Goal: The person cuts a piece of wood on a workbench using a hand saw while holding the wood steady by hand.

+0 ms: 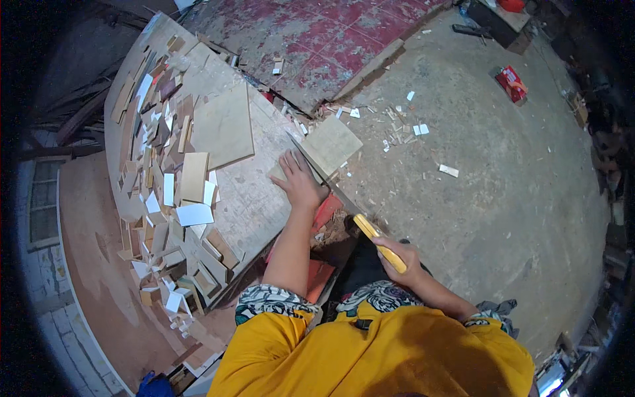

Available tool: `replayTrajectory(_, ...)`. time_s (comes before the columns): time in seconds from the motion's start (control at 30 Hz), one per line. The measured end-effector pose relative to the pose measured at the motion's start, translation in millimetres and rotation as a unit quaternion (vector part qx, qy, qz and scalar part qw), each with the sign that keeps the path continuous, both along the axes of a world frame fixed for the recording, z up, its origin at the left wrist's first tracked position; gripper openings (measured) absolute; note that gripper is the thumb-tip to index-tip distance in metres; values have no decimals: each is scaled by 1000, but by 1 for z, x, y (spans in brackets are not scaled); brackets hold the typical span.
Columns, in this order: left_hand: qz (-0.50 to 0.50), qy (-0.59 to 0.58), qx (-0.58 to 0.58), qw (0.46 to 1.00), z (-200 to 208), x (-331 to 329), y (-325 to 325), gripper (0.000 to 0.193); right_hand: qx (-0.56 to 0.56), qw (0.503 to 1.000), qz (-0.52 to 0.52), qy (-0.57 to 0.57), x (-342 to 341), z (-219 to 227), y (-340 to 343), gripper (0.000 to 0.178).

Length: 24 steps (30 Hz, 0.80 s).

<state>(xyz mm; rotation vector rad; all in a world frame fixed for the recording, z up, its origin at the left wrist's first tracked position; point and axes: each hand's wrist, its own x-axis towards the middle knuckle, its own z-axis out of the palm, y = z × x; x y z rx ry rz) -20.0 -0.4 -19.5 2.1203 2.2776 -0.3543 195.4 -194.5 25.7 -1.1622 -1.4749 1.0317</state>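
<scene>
My right hand (405, 260) is wrapped round the yellow handle of a hand saw (366, 228). Its narrow blade points away to the upper left and lies along the near left side of a pale square board (335, 143). That board juts past the right edge of the worktable (254, 192), over the floor. Flat on wood at the table edge, just left of the blade, presses my left hand (299, 182), fingers spread. How much of the board lies under the palm is hidden. The saw's teeth are too fine to make out.
Wood and white-faced offcuts (194, 177) are heaped over the table's left side, with a larger flat panel (225, 126) beyond my left hand. Scraps (397, 126) litter the concrete floor. A red box (511, 85) lies at the far right.
</scene>
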Motion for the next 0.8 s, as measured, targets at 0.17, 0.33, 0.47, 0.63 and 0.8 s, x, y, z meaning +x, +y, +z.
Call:
replayTrajectory(0.17,23,-41,-6,999,8,4,0,123,-77,997,7,30,-27,-16,51,44)
replayTrajectory(0.33,27,-17,-32,999,13,9,-3,122,-31,999,-9,14,-18,-19,28,45)
replayTrajectory(0.47,18,-26,-4,999,8,4,0,124,-40,999,-1,23,10,-8,-28,54)
replayTrajectory(0.63,14,-30,-9,999,-6,-1,-1,120,5,997,21,-71,-19,-13,20,52)
replayTrajectory(0.8,-7,19,41,999,-18,-6,0,120,-37,999,3,16,-44,-31,75,52)
